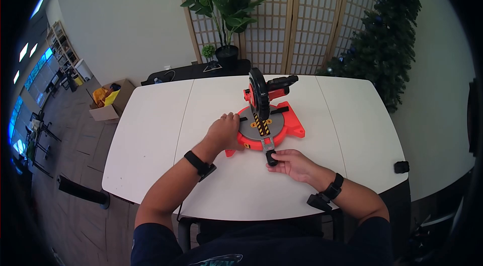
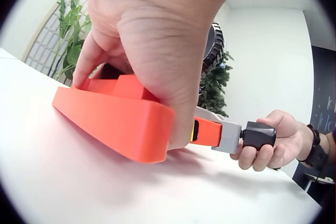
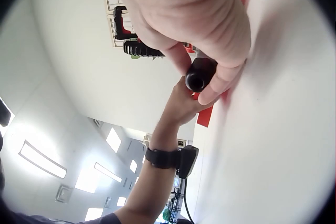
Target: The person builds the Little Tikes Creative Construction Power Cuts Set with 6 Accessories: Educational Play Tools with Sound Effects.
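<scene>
A red and black toy miter saw (image 1: 260, 115) stands on the white table, its round grey turntable crossed by a yellow-and-black striped strip. My left hand (image 1: 224, 131) grips the left side of the red base (image 2: 115, 121), fingers over its top and thumb down at the front. At the front of the saw, my right hand (image 1: 294, 165) pinches the black knob (image 1: 271, 158) between thumb and fingers. That knob sits on a grey arm (image 2: 227, 137) reaching out from the turntable. Above it rises the black blade guard (image 1: 258, 92), with a black handle (image 1: 283, 83) pointing to the back right.
The white table (image 1: 151, 130) surrounds the saw. A small black object (image 1: 401, 167) lies at the right edge. Behind stand a potted plant (image 1: 227, 54), a lattice screen and a Christmas tree (image 1: 377, 44). An open cardboard box (image 1: 113, 110) is on the left.
</scene>
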### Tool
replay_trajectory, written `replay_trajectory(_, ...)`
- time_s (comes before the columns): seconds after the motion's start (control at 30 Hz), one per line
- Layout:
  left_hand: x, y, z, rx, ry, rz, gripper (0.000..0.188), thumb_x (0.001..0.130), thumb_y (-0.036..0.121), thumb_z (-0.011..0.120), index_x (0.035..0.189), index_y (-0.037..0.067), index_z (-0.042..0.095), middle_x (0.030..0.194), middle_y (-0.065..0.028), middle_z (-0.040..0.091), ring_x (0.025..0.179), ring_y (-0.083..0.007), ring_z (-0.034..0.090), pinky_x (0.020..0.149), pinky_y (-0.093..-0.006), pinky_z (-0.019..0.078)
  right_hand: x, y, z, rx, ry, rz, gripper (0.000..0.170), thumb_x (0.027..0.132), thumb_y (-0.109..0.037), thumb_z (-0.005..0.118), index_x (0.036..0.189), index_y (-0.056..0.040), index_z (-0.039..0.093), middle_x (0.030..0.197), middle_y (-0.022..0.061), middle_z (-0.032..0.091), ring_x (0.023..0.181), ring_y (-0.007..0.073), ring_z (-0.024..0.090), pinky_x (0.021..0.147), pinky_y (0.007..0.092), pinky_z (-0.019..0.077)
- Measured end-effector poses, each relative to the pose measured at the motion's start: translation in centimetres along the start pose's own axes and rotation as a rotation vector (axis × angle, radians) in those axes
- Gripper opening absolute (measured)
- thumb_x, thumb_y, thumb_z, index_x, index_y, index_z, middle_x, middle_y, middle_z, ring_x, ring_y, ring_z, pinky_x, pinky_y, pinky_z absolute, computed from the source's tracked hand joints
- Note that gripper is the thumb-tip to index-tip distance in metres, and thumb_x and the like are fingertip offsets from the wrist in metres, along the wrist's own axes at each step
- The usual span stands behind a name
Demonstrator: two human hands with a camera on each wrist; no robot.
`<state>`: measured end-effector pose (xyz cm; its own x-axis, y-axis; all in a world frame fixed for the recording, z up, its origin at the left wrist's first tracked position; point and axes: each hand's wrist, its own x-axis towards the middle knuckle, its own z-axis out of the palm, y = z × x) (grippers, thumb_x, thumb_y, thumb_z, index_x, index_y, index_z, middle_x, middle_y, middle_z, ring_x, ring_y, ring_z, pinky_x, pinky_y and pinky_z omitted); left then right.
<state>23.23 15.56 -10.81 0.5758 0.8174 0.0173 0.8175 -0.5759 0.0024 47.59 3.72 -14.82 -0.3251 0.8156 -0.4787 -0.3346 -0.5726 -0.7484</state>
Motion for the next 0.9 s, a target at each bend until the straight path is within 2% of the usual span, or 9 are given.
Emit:
replay_trajectory(0.07,0.0,0.1,-0.2,0.018,-0.031,-0.017,0.097,0.056,0.052,0.089,0.123,-0.007,0.051,0.116,-0.0186,0.062,0.11,-0.0325,0.063,0.092,-0.0377,0.0551,0.4,0.2,-0.5,0.159,-0.115,-0.015,0.032,0.096,-0.016,0.068,0.114,0.0079,0.057,0.11,0.0163,0.065,0.105,0.0255,0.068,0.097,0.0391,0.0571)
replay_trajectory(0.17,0.0,0.2,-0.2,0.022,-0.041,-0.021,0.097,0.056,0.053,0.089,0.123,-0.006,0.051,0.116,-0.0188,0.061,0.11,-0.0324,0.063,0.092,-0.0376,0.0553,0.1,-0.1,-0.1,0.208,-0.116,0.011,0.03,0.097,-0.014,0.066,0.114,0.0093,0.056,0.112,0.0178,0.063,0.105,0.0273,0.069,0.101,0.039,0.0559)
replay_trajectory(0.2,0.0,0.2,-0.1,0.023,-0.041,-0.021,0.097,0.056,0.053,0.089,0.123,-0.006,0.051,0.116,-0.0188,0.061,0.11,-0.0324,0.063,0.092,-0.0376,0.0553,-0.4,-0.4,0.6,0.208,-0.117,0.011,0.03,0.097,-0.014,0.066,0.114,0.0093,0.056,0.112,0.0178,0.063,0.105,0.0273,0.069,0.101,0.039,0.0559)
replay_trajectory(0.27,0.0,0.1,0.1,0.028,-0.019,-0.009,0.098,0.056,0.054,0.089,0.123,-0.007,0.051,0.117,-0.0189,0.061,0.109,-0.0324,0.064,0.091,-0.0376,0.0556,-1.3,-0.8,2.2,0.074,0.032,0.005,0.029,0.098,-0.012,0.064,0.115,0.0092,0.055,0.113,0.0182,0.063,0.104,0.0285,0.069,0.099,0.0383,0.0567)
replay_trajectory(0.37,0.0,0.1,0.1,0.03,-0.018,-0.011,0.098,0.056,0.054,0.089,0.123,-0.007,0.051,0.116,-0.0187,0.061,0.109,-0.0325,0.064,0.091,-0.0373,0.0558,-1.0,-0.4,1.7,0.01,0.053,-0.002,0.027,0.098,-0.011,0.063,0.114,0.0087,0.055,0.112,0.0174,0.063,0.105,0.029,0.069,0.099,0.0376,0.057)
replay_trajectory(0.57,-0.1,0.3,0.0,0.045,-0.007,-0.004,0.098,0.055,0.054,0.089,0.122,-0.007,0.051,0.114,-0.0182,0.061,0.108,-0.0326,0.064,0.09,-0.0375,0.0558,0.2,0.0,-0.1,0.069,-0.1,-0.028,0.03,0.102,-0.015,0.056,0.119,0.0104,0.053,0.112,0.0222,0.064,0.107,0.0312,0.068,0.098,0.0402,0.0572)
replay_trajectory(0.67,-0.1,0.2,0.2,0.034,0.006,-0.002,0.097,0.055,0.053,0.09,0.121,-0.007,0.051,0.114,-0.0185,0.061,0.107,-0.0324,0.064,0.09,-0.0377,0.056,-0.1,-0.1,0.2,0.088,-0.09,-0.043,0.033,0.103,-0.015,0.052,0.122,0.0113,0.051,0.113,0.0244,0.065,0.106,0.0318,0.068,0.097,0.0408,0.0573)
replay_trajectory(0.8,-0.1,0.2,0.4,0.036,0.017,0.005,0.097,0.055,0.053,0.09,0.121,-0.007,0.051,0.113,-0.0187,0.061,0.107,-0.0329,0.064,0.09,-0.0379,0.056,0.0,-0.3,0.2,0.115,-0.145,-0.024,0.032,0.103,-0.018,0.056,0.119,0.0093,0.052,0.111,0.0214,0.064,0.106,0.0303,0.069,0.097,0.0393,0.0576)
replay_trajectory(0.9,0.0,0.4,0.3,0.046,-0.003,-0.005,0.096,0.055,0.052,0.09,0.12,-0.007,0.051,0.112,-0.0186,0.061,0.107,-0.0335,0.064,0.09,-0.0381,0.056,-0.5,-0.5,1.3,0.068,-0.034,0.016,0.032,0.101,-0.02,0.061,0.116,0.0069,0.052,0.109,0.0177,0.063,0.105,0.0288,0.069,0.096,0.0379,0.0582)
